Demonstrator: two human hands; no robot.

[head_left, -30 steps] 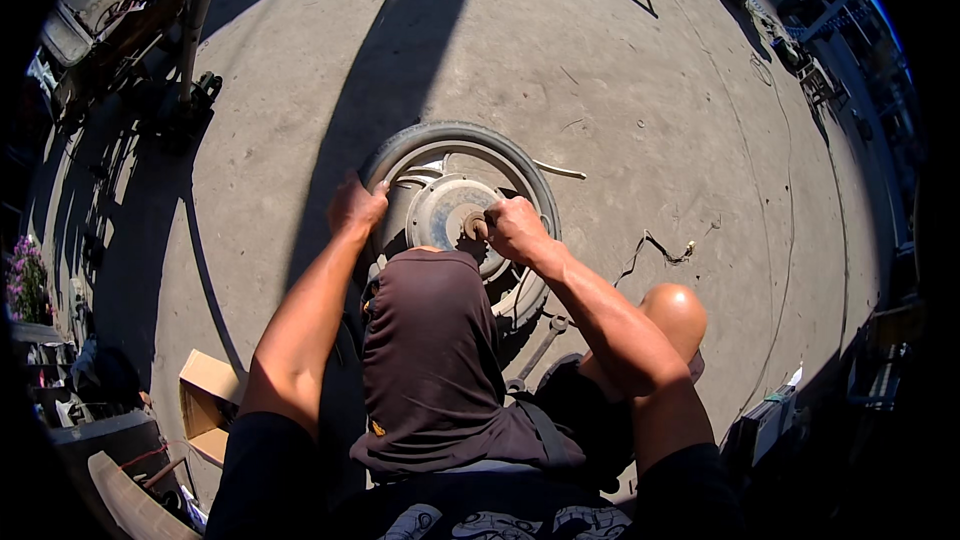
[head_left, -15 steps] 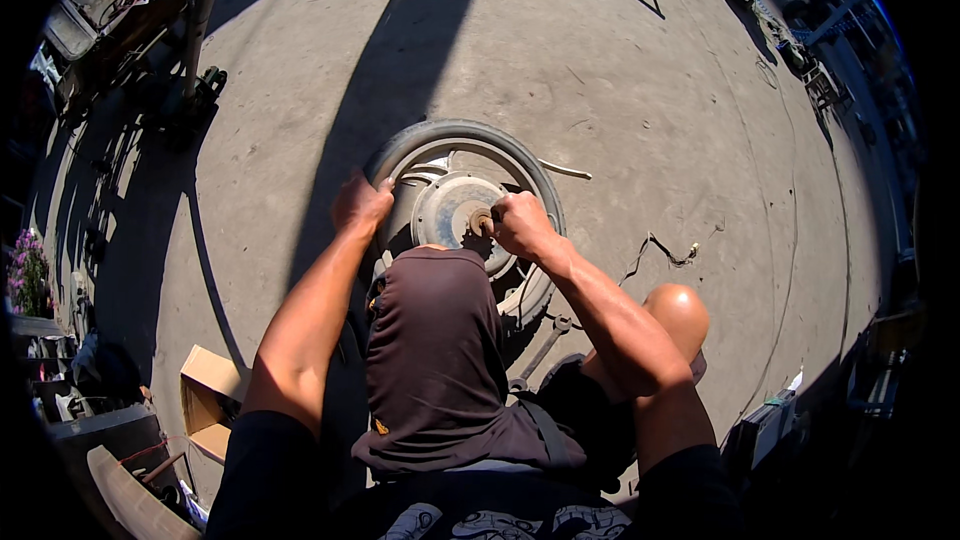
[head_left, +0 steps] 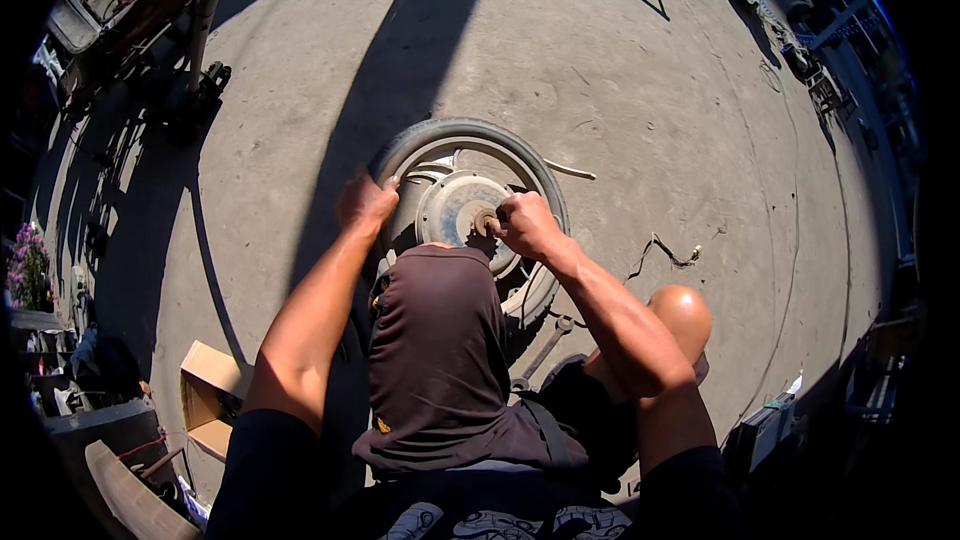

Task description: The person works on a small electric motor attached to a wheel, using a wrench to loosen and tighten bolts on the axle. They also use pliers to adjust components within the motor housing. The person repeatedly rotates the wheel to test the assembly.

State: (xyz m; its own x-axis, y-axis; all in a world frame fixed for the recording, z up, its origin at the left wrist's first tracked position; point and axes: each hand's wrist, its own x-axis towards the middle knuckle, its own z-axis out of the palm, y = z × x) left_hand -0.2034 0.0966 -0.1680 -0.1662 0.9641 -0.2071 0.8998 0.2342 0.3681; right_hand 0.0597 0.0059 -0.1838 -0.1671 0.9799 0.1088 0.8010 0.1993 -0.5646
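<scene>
Wheel (head_left: 447, 202) sat on concrete (head_left: 620, 90), far side of the clothed knee (head_left: 437, 275). From my end it looked heavy and stiff, so grippy tyre (head_left: 457, 127) seemed the best hold tbh. Left hand (head_left: 367, 203) clasped its left edge; right hand (head_left: 530, 225) had fingers bunched at the axle (head_left: 485, 221), couldn't tell if gripping.

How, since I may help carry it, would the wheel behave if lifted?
The wheel is probably heavy: a broad, metal-looking hub fills its middle. It should feel stiff, given its solid-looking rim. Upright, its round tyre may roll.
</scene>
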